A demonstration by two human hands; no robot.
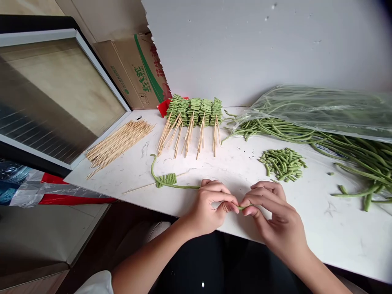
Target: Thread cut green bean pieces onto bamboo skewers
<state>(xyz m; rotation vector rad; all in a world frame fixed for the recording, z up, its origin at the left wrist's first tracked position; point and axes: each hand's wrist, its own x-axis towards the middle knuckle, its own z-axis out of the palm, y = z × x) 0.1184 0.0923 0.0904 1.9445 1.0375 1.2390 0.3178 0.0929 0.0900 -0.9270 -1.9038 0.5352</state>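
A long green bean (183,187) runs from the left across the table into my two hands. My left hand (214,206) is closed around it, thumb and forefinger pinching close to its right end. Just to the right, my right hand (272,212) pinches the bean's tip between thumb and fingers. Beside the bean's curved left part, a skewer (139,188) carries a short row of bean pieces (168,179). Beyond my right hand lies a heap of cut bean pieces (284,164).
Finished bean skewers (194,112) are stacked at the back, near a cardboard box (134,73). Bare bamboo skewers (121,143) lie left by a framed glass panel (61,98). Whole long beans (281,130) spill from a plastic bag (324,108) on the right. A grey board (263,49) stands behind.
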